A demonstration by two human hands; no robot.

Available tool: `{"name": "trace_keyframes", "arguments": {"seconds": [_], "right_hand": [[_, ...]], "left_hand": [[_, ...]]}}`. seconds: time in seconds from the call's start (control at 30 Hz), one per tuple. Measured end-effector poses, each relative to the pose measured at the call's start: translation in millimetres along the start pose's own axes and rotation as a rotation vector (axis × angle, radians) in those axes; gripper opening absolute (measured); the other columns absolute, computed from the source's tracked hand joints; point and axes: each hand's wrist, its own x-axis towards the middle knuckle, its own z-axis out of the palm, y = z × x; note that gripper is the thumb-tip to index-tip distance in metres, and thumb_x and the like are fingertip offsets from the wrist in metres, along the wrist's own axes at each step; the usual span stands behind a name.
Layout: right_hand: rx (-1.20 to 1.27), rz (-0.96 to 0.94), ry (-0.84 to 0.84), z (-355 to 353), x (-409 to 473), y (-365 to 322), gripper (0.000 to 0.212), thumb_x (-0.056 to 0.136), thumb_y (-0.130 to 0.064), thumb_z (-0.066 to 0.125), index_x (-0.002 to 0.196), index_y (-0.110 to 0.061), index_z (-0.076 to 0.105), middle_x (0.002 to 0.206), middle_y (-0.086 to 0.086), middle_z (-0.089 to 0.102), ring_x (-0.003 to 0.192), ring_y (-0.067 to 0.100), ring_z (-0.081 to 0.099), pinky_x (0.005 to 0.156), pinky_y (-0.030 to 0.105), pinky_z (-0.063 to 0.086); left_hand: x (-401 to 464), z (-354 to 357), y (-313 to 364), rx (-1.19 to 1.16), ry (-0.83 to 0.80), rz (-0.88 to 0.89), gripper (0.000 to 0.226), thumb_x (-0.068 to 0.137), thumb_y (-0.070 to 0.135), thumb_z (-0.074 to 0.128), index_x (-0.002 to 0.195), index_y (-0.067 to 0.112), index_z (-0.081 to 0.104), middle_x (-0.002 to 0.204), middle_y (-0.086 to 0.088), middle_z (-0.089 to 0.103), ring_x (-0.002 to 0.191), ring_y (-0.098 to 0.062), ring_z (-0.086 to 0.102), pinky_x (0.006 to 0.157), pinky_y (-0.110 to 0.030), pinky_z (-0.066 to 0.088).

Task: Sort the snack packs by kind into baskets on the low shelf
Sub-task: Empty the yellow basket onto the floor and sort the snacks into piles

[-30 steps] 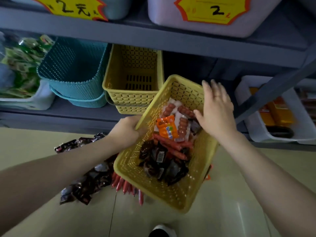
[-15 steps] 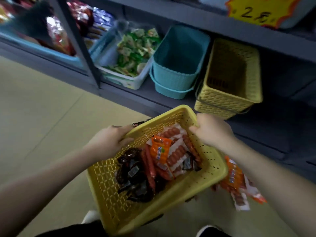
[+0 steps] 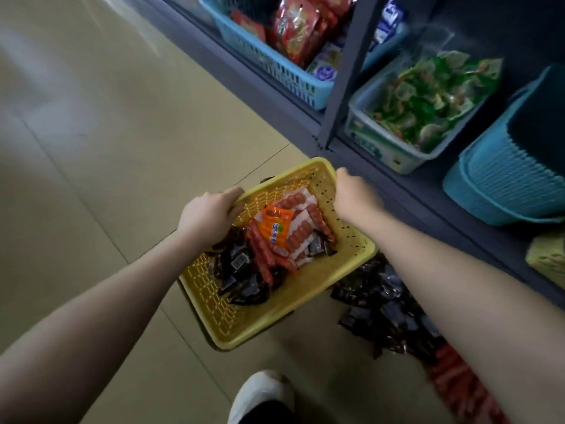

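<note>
Holding: both hands carry a yellow basket (image 3: 308,296) at frame centre, above the tan floor (image 3: 91,148).
Left hand (image 3: 208,217): fingers curled over the basket's far-left rim, clenched on it.
Right hand (image 3: 356,195): wrapped round the far-right corner of the rim, grasping it.
Basket contents: mixed. Orange pack (image 3: 275,228) lies on top, near the middle; red sausage sticks (image 3: 263,258) run diagonally beneath it; white-backed sausage packs (image 3: 301,231) sit toward the far end; dark packs (image 3: 241,270) heap at the near end.
Floor, lower right of frame: loose dark snack packs (image 3: 388,313) spread beside the basket, partly under the right forearm; a blurred red pile (image 3: 464,384) nearer the bottom edge.
Low shelf (image 3: 428,191), right side of frame: teal baskets (image 3: 501,185) stacked at the right edge; clear tub of green packs (image 3: 425,102) just left of them; grey upright post (image 3: 345,71) between that tub and a blue basket of red bags (image 3: 275,65) at top centre.
Far right edge: corner of another yellow basket (image 3: 547,258), blurred.
Bottom centre: white shoe (image 3: 263,393) on the floor.
</note>
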Motion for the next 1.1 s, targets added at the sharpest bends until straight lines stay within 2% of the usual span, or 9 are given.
{"name": "trace_keyframes", "arguments": {"seconds": [0.1,0.2,0.37,0.5,0.63,0.77,0.87,0.97,1.1], "right_hand": [[-0.053,0.030,0.122,13,0,-9,0.038,0.094,-0.001,0.036,0.131,-0.004,0.036,0.126,0.020,0.052,0.113,0.033,0.052,0.074,0.038,0.045],[-0.099,-0.249,0.247,33,-15,-24,0.044,0.094,-0.006,0.037,0.138,-0.009,0.034,0.142,0.012,0.039,0.129,0.028,0.037,0.102,0.035,0.036],[-0.028,-0.363,-0.432,96,-25,-83,0.050,0.098,-0.038,0.038,0.139,-0.010,0.032,0.138,0.014,0.043,0.120,0.033,0.047,0.093,0.041,0.046],[-0.112,-0.302,-0.635,124,-5,-93,0.059,0.096,-0.038,0.045,0.140,-0.003,0.027,0.139,0.017,0.040,0.124,0.031,0.045,0.100,0.037,0.042],[-0.069,-0.223,-0.760,106,12,-90,0.036,0.090,-0.022,0.056,0.123,-0.010,0.048,0.104,0.008,0.054,0.090,0.026,0.054,0.080,0.034,0.049],[-0.218,-0.301,-0.781,79,13,-58,0.020,0.091,-0.012,0.049,0.106,-0.005,0.059,0.098,0.012,0.058,0.086,0.028,0.058,0.073,0.035,0.050],[-0.198,-0.334,-0.691,56,13,-30,0.021,0.088,-0.029,0.052,0.074,-0.013,0.049,0.075,0.002,0.051,0.073,0.025,0.053,0.058,0.031,0.041],[-0.241,-0.325,-0.578,30,13,-6,0.024,0.086,-0.036,0.053,0.084,-0.012,0.049,0.079,0.002,0.049,0.077,0.026,0.051,0.062,0.031,0.040],[-0.081,-0.285,-0.600,7,9,11,0.024,0.089,-0.034,0.052,0.075,-0.015,0.046,0.077,0.004,0.050,0.064,0.020,0.048,0.052,0.029,0.034]], "left_hand": [[15,10,-8,-0.005,-0.046,-0.018,0.021,0.097,0.032,0.044,0.112,0.021,0.052,0.086,-0.003,0.064,0.072,-0.025,0.060,0.065,-0.037,0.056],[26,18,-15,-0.041,-0.059,-0.076,0.023,0.097,0.031,0.044,0.114,0.019,0.053,0.094,-0.005,0.065,0.078,-0.025,0.060,0.065,-0.035,0.054],[19,22,-30,-0.142,0.083,0.154,0.029,0.095,0.018,0.044,0.121,0.009,0.055,0.116,-0.009,0.060,0.104,-0.029,0.056,0.082,-0.035,0.048],[-12,23,-41,-0.117,0.252,0.419,0.024,0.088,0.010,0.045,0.102,0.003,0.064,0.106,-0.013,0.063,0.101,-0.029,0.058,0.081,-0.035,0.051],[-25,24,-28,-0.185,-0.044,0.428,0.033,0.090,0.024,0.037,0.102,0.010,0.065,0.096,-0.005,0.064,0.084,-0.024,0.064,0.061,-0.033,0.057],[-5,48,-1,0.025,-0.444,0.237,0.039,0.096,0.025,0.041,0.134,0.021,0.045,0.136,-0.001,0.047,0.111,-0.020,0.056,0.084,-0.031,0.054],[8,67,19,0.079,-0.468,0.267,0.051,0.094,0.024,0.045,0.143,0.018,0.030,0.148,-0.006,0.030,0.121,-0.025,0.048,0.091,-0.036,0.051],[18,80,36,0.141,-0.404,0.278,0.060,0.090,0.033,0.053,0.142,0.015,0.029,0.146,-0.007,0.032,0.132,-0.029,0.035,0.101,-0.039,0.041],[28,92,36,0.218,-0.594,0.244,0.061,0.089,0.036,0.056,0.140,0.016,0.030,0.148,-0.007,0.029,0.137,-0.029,0.025,0.107,-0.040,0.031]]}}
